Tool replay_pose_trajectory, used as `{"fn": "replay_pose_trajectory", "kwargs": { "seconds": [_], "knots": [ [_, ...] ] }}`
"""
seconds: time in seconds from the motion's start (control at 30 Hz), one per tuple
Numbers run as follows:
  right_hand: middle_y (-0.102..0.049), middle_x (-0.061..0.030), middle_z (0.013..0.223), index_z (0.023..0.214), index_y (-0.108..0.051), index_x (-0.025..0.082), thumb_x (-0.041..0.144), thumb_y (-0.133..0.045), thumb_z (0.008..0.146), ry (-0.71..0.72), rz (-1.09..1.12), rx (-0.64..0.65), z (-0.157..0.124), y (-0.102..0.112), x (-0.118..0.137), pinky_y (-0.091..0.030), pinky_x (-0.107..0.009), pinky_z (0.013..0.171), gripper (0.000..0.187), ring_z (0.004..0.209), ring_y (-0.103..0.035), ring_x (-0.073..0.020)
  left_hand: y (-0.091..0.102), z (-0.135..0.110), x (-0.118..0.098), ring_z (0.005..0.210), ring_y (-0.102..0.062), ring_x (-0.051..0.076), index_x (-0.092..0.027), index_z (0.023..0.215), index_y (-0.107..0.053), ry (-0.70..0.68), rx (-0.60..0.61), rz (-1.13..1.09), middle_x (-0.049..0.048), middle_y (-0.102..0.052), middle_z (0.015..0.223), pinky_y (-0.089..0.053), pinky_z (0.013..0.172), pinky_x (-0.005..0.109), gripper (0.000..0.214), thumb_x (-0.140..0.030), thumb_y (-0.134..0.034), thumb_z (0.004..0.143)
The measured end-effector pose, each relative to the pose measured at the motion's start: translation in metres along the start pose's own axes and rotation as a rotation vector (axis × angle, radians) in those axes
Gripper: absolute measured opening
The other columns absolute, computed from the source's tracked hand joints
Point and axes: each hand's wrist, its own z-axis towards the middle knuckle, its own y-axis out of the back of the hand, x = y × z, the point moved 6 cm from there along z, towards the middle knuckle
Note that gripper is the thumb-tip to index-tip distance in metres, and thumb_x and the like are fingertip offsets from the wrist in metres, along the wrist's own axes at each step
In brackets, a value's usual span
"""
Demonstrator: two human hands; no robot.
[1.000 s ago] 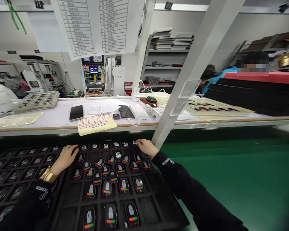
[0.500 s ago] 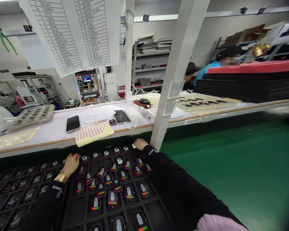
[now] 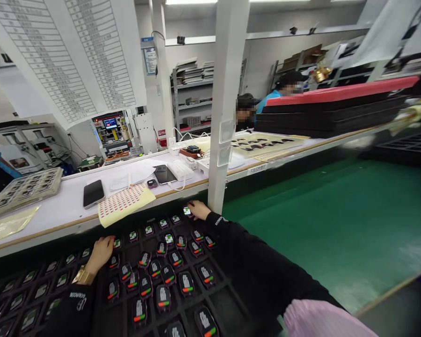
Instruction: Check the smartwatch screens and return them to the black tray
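Note:
My right hand (image 3: 199, 210) is at the far right corner of a black compartment tray (image 3: 228, 309), its fingers closed on the edge of a smartwatch (image 3: 187, 211) with a lit white and green screen. My left hand (image 3: 102, 253) rests at the tray's far left, fingers bent together beside another smartwatch (image 3: 117, 243); what they grip is hidden. Between my hands runs a back row of watches with green and white screens. Nearer me, several watches with dark screens and red-green bars (image 3: 163, 297) lie loosely, some across the dividers.
A second tray of watches (image 3: 30, 318) adjoins on the left. Behind is a bench with a phone (image 3: 93, 193), a yellow sticker sheet (image 3: 126, 203) and a tablet-like device (image 3: 164, 174). A white post (image 3: 219, 187) rises beside my right hand. Two people sit beyond, near stacked black trays (image 3: 323, 117).
The view has swung right, so the bench and trays appear farther left. More of the watch at my right fingers shows now. My left hand keeps its place by the back-row watch.

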Motion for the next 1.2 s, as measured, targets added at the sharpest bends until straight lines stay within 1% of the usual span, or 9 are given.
{"fn": "replay_pose_trajectory", "kwargs": {
  "seconds": [0.2, 0.37, 0.53, 0.63, 0.7, 0.83, 0.97, 1.07, 1.2],
  "knots": [
    [-0.062, -0.0066, 0.103, 0.118, -0.06, 0.013, 0.031, -0.062, 0.106, -0.047, 0.462, 0.129, -0.02, -0.015, 0.008, -0.06, -0.031, 0.067, 0.023, 0.079, -0.065, -0.0188, 0.005, 0.002, 0.008, 0.102, -0.063, 0.024, -0.013, 0.103, -0.063, 0.022, 0.001, -0.178, 0.0079, -0.065, 0.106, -0.051, 0.094, 0.046, 0.021, -0.033, -0.061, 0.095],
    [-0.063, -0.0054, 0.096, 0.113, -0.06, 0.012, 0.035, -0.056, 0.108, -0.062, 0.742, 0.32, -0.051, -0.028, 0.034, -0.056, -0.024, 0.057, 0.024, 0.07, -0.064, -0.0159, 0.013, -0.006, 0.003, 0.086, -0.064, 0.019, -0.012, 0.101, -0.062, 0.102, 0.009, -0.406, 0.0057, -0.064, 0.096, -0.055, 0.081, 0.039, 0.024, -0.035, -0.059, 0.097],
    [-0.068, -0.0136, 0.095, 0.104, -0.057, 0.009, 0.027, -0.021, 0.115, -0.066, 0.87, 0.621, -0.091, -0.048, 0.068, -0.044, -0.015, 0.043, 0.042, 0.064, -0.064, -0.014, 0.02, -0.023, -0.013, 0.075, -0.064, 0.017, -0.012, 0.099, -0.062, 0.195, 0.042, -0.644, 0.0034, -0.064, 0.088, -0.056, 0.073, 0.034, 0.024, -0.036, -0.06, 0.096],
    [-0.068, -0.0167, 0.098, 0.107, -0.055, 0.01, 0.029, -0.015, 0.115, -0.043, 0.905, 0.753, -0.111, -0.057, 0.086, -0.043, -0.015, 0.041, 0.045, 0.061, -0.063, -0.014, 0.027, -0.032, -0.024, 0.076, -0.062, 0.016, -0.012, 0.101, -0.062, 0.239, 0.011, -0.785, 0.0042, -0.063, 0.092, -0.055, 0.069, 0.032, 0.023, -0.034, -0.061, 0.096],
    [-0.068, -0.0178, 0.1, 0.11, -0.055, 0.009, 0.031, -0.015, 0.115, -0.017, 0.92, 0.815, -0.121, -0.058, 0.098, -0.043, -0.016, 0.039, 0.046, 0.06, -0.062, -0.0147, 0.031, -0.038, -0.034, 0.068, -0.06, 0.014, -0.013, 0.105, -0.06, 0.268, -0.006, -0.885, 0.0032, -0.062, 0.088, -0.052, 0.06, 0.027, 0.025, -0.037, -0.059, 0.096],
    [-0.067, -0.0166, 0.106, 0.119, -0.055, 0.013, 0.032, -0.028, 0.113, 0.077, 0.953, 0.85, -0.134, -0.047, 0.128, -0.044, -0.017, 0.039, 0.034, 0.063, -0.063, -0.0167, 0.047, -0.056, -0.075, 0.061, -0.059, 0.014, -0.013, 0.116, -0.058, 0.243, 0.054, -1.14, 0.0038, -0.061, 0.082, -0.037, 0.045, 0.021, 0.046, -0.049, -0.065, 0.088],
    [-0.067, -0.0131, 0.107, 0.115, -0.057, 0.016, 0.024, -0.056, 0.101, 0.311, 1.029, 0.737, -0.141, -0.019, 0.17, -0.048, -0.016, 0.042, 0.017, 0.07, -0.063, -0.0169, 0.076, -0.079, -0.135, 0.069, -0.062, 0.016, -0.016, 0.12, -0.062, 0.138, 0.15, -1.362, 0.0071, -0.064, 0.092, -0.038, 0.05, 0.021, 0.063, -0.053, -0.079, 0.072],
    [-0.067, -0.0105, 0.105, 0.115, -0.06, 0.016, 0.022, -0.068, 0.088, 0.471, 1.049, 0.674, -0.15, -0.003, 0.193, -0.049, -0.016, 0.043, 0.028, 0.072, -0.063, -0.0172, 0.099, -0.092, -0.172, 0.073, -0.061, 0.016, -0.019, 0.124, -0.063, 0.077, 0.195, -1.436, 0.0072, -0.064, 0.091, -0.038, 0.052, 0.021, 0.061, -0.042, -0.083, 0.072],
    [-0.065, -0.0085, 0.106, 0.12, -0.06, 0.019, 0.025, -0.073, 0.084, 0.532, 1.018, 0.565, -0.153, 0.006, 0.191, -0.049, -0.017, 0.045, 0.038, 0.075, -0.063, -0.0174, 0.129, -0.094, -0.204, 0.077, -0.059, 0.013, -0.024, 0.13, -0.059, -0.012, 0.118, -1.469, 0.0065, -0.062, 0.106, -0.04, 0.055, 0.019, 0.058, -0.032, -0.08, 0.077]
  ]
}}
